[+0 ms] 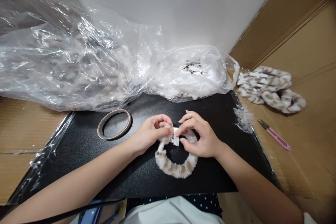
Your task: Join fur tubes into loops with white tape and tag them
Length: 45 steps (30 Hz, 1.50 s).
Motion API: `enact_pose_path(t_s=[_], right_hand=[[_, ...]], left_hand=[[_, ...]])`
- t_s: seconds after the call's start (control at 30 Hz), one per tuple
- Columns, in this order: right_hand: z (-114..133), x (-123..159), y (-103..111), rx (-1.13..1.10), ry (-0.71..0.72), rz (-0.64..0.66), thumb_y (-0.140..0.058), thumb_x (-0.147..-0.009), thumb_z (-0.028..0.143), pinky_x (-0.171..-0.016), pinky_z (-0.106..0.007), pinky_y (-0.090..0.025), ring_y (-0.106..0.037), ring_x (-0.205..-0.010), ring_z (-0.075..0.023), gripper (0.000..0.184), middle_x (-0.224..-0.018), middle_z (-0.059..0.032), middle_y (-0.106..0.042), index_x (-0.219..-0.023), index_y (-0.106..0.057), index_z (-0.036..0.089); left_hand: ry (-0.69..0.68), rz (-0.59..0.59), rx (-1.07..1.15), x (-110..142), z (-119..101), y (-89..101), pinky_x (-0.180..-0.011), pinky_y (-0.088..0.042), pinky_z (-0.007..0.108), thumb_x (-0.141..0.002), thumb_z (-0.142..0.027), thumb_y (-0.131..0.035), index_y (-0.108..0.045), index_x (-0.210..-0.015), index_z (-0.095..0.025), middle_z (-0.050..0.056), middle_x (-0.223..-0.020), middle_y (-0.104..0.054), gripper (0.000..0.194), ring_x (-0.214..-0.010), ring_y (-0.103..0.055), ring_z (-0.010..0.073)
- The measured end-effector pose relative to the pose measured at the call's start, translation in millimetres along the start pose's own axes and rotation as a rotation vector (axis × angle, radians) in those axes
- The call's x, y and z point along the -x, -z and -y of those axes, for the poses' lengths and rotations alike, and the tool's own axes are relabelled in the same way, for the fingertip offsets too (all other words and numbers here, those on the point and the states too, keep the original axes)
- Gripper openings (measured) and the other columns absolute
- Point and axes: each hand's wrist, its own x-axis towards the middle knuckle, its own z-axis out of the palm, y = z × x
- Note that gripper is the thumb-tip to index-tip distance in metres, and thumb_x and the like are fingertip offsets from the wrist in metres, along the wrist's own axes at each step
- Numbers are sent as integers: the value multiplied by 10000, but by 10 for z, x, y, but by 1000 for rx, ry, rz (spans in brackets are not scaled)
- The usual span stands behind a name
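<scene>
A fluffy cream-and-brown headband point(176, 170) forms a ring over the black tabletop point(141, 168). My left hand point(152, 131) pinches its upper left part, thumb against forefinger. A short white tag point(176, 139) hangs at the top of the ring, between my two hands. Curled over the upper right of the headband, my right hand point(201, 134) has its forefinger at the tag and its thumb on the inner edge. What lies under the right fingers is partly hidden.
Clear plastic bags point(86, 56) of fluffy pieces and white tags point(193, 68) line the back. A tape roll point(114, 124) lies left. On cardboard point(309, 168) at right are finished-looking fluffy bands point(283, 99), pink thread snips point(278, 138) and crumpled plastic scraps point(243, 117).
</scene>
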Motion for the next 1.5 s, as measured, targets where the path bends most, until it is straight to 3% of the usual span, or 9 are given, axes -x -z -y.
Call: enact_pose_path(t_s=[0.23,0.33,0.5,0.73,0.9,1.03,1.27,1.37,1.5], right_hand=[[12,5,-101,-394,-373,-38,-735,-689,112,-728,-283,-536,-619,-784,-121,459,-1131,-51,-546,-1062,-502,243],[21,-1,-122,-511,-500,-22,-733,-668,82,-635,-226,-526,-607,-696,-86,541,-1101,-38,-560,-1116,-480,249],[3,3,-116,-528,-550,0,-778,-635,103,-612,-212,-518,-559,-620,-54,647,-1033,-16,-567,-1184,-473,259],[-14,19,-91,-209,-291,-16,-726,-764,182,-626,-210,-511,-563,-634,-70,449,-952,-8,-582,-1172,-546,242],[-24,13,-91,53,-2,-70,-584,-868,120,-696,-266,-518,-617,-757,-138,270,-865,-15,-642,-1108,-573,244],[-28,1,-115,144,142,-133,-535,-890,80,-731,-299,-509,-651,-789,-150,281,-890,-25,-705,-1112,-573,247],[-36,3,-159,199,140,-195,-532,-874,47,-714,-300,-501,-653,-728,-139,282,-830,-8,-721,-1064,-599,245],[-26,8,-157,228,108,-214,-537,-868,61,-699,-299,-506,-641,-679,-139,232,-800,-4,-720,-996,-611,239],[15,11,-153,196,-17,-236,-581,-839,76,-698,-275,-530,-666,-711,-144,192,-820,-1,-725,-945,-617,232]], left_hand=[[-103,-66,-150,46,-25,-64,-531,-409,172,-652,-196,-760,-525,-770,-154,-37,-618,-575,266,-545,-526,76],[-138,-77,-173,60,-31,-85,-527,-404,175,-652,-186,-750,-521,-762,-157,-43,-621,-559,256,-538,-510,73],[-146,-51,-216,81,-32,-105,-518,-397,180,-666,-195,-745,-523,-751,-160,-44,-609,-553,240,-527,-505,76],[-191,39,-415,108,-101,-76,-569,-412,200,-756,-214,-688,-542,-753,-156,-18,-652,-588,157,-575,-520,89],[-216,21,-453,108,-139,-73,-564,-407,190,-779,-206,-666,-561,-745,-147,-17,-644,-582,126,-582,-511,85],[-204,-21,-404,127,-145,-84,-567,-425,194,-757,-227,-710,-598,-840,-145,-14,-665,-601,162,-593,-538,92],[-269,-89,-430,119,-117,-94,-655,-484,236,-736,-239,-722,-652,-707,-135,51,-832,-651,129,-708,-602,130],[-260,-65,-470,114,-109,-68,-634,-481,246,-741,-272,-725,-635,-777,-143,32,-766,-640,161,-682,-600,139],[-472,-73,-852,118,-98,-15,-679,-464,271,-755,-217,-680,-588,-967,-176,26,-847,-668,235,-718,-608,152]])
